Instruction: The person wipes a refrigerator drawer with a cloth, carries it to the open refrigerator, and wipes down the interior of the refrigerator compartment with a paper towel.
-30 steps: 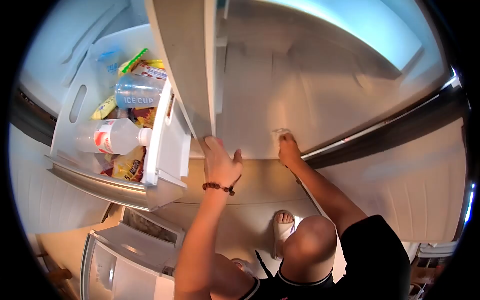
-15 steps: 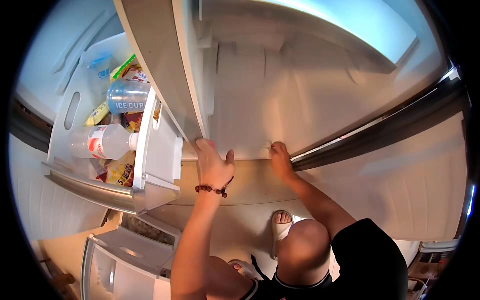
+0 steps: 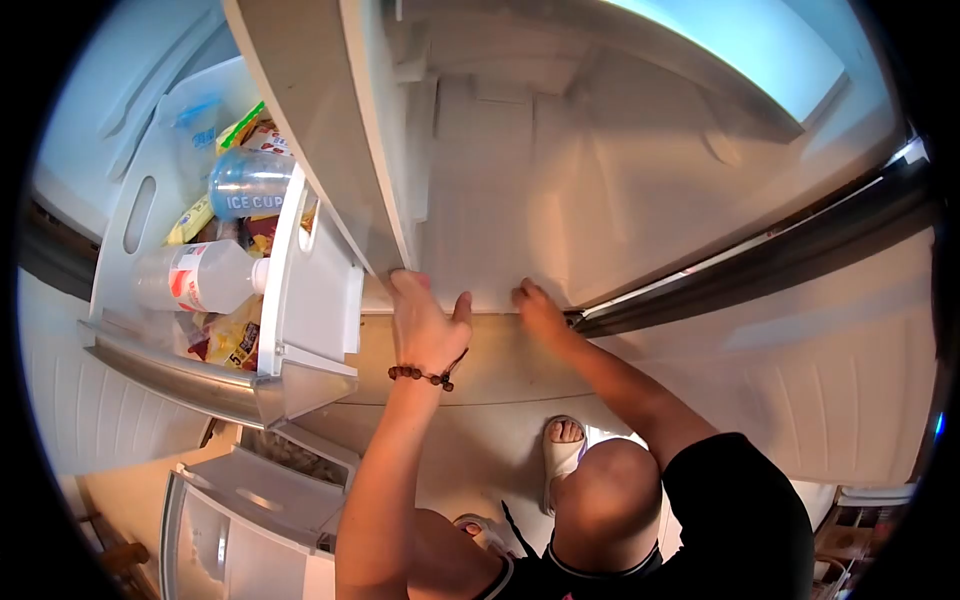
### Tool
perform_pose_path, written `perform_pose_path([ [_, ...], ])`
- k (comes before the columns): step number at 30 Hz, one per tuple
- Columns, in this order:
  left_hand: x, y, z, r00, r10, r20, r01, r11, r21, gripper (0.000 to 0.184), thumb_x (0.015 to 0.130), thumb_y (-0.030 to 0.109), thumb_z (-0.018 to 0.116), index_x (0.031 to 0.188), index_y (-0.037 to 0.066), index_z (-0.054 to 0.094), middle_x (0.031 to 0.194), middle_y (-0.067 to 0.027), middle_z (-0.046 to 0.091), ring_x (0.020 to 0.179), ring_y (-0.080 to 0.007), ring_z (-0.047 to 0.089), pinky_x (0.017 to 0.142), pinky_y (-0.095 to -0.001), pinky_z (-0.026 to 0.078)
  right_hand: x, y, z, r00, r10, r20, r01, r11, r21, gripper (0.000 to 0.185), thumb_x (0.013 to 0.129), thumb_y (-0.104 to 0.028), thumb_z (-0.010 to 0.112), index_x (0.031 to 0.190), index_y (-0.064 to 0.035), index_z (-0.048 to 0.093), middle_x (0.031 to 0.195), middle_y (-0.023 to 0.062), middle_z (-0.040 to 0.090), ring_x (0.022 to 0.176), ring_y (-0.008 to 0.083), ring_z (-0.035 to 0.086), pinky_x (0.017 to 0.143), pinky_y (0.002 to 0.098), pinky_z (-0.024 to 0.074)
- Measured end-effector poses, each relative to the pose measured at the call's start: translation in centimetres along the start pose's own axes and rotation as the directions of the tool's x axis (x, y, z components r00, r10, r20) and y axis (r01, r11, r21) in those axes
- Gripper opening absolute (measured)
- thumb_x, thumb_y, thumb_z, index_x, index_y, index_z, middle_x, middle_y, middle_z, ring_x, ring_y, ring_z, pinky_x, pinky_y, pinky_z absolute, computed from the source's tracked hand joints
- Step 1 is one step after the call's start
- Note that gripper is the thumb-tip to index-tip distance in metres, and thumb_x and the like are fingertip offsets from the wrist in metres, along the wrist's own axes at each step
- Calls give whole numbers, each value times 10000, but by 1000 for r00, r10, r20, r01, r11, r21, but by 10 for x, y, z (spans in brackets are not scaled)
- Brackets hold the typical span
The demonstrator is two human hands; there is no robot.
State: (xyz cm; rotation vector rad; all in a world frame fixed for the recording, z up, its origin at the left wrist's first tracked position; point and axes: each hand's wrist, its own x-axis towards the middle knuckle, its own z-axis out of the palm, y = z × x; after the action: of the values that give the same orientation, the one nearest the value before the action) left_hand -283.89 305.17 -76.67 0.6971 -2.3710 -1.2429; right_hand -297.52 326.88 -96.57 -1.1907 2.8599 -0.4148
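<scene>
My left hand (image 3: 430,325), with a beaded bracelet on its wrist, rests against the lower front end of the fridge's vertical divider (image 3: 375,170). Its thumb stands apart from the fingers, whose tips are partly hidden at the edge. To the right, my right hand (image 3: 540,312) is at the front edge of the bare compartment floor (image 3: 480,250). The fingers are curled and pressed down; whatever they hold, if anything, is hidden beneath them.
At left, a pulled-out freezer drawer (image 3: 312,290) holds a plastic bottle (image 3: 215,275), an ice cup (image 3: 248,185) and several snack packets. Another drawer (image 3: 255,500) is lower left. An open door (image 3: 780,370) stands at right, and a shelf (image 3: 740,50) hangs above.
My right hand has shifted left along the compartment's front edge, toward my left hand. A small whitish bit at its fingertips no longer shows. My left hand stays at the divider.
</scene>
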Motion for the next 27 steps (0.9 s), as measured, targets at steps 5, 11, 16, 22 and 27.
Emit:
perform_pose_path([
  [5, 1, -4, 1, 999, 44, -7, -44, 999, -3, 553, 789, 143, 811, 1109, -45, 401, 1060, -228, 522, 953, -412, 570, 836, -471, 480, -16, 2, -2, 856, -416, 306, 226, 834, 503, 286, 770, 32, 650, 1054, 0, 648, 1094, 158, 599, 991, 388, 640, 878, 456, 536],
  [11, 1, 1, 2, 1000, 19, -20, -19, 1000, 5, 541, 798, 143, 800, 1102, -50, 396, 1051, -238, 514, 950, -424, 566, 836, -476, 474, 38, 38, -9, 966, 206, -155, -199, 978, 62, 199, 799, 51, 599, 979, 16, 677, 1126, 169, 614, 986, 357, 639, 845, 437, 534],
  [16, 0, -5, 4, 999, 37, -37, -37, 999, -4, 528, 811, 160, 795, 1092, -47, 399, 1034, -243, 516, 932, -434, 564, 829, -478, 471, 12, -37, 15, 997, -71, 30, 44, 844, 535, 211, 807, 38, 609, 1000, 9, 690, 1142, 199, 609, 1045, 362, 614, 872, 446, 536],
  [22, 0, -5, 3, 999, 37, -26, -37, 999, -2, 529, 813, 168, 799, 1093, -47, 405, 1032, -245, 522, 928, -436, 571, 829, -475, 477, 18, 24, -41, 999, -29, -20, 17, 901, -434, 211, 761, -47, 666, 950, 8, 742, 1032, 209, 663, 846, 342, 670, 724, 443, 581],
  [27, -2, -8, 0, 998, 66, -1, -66, 998, 2, 532, 831, 175, 783, 1109, -48, 388, 1078, -259, 497, 914, -462, 582, 796, -502, 493, 3, 45, -2, 985, -82, 153, 169, 656, -736, 170, 758, -97, 689, 872, -3, 771, 1001, 221, 690, 859, 326, 684, 647, 427, 579],
])
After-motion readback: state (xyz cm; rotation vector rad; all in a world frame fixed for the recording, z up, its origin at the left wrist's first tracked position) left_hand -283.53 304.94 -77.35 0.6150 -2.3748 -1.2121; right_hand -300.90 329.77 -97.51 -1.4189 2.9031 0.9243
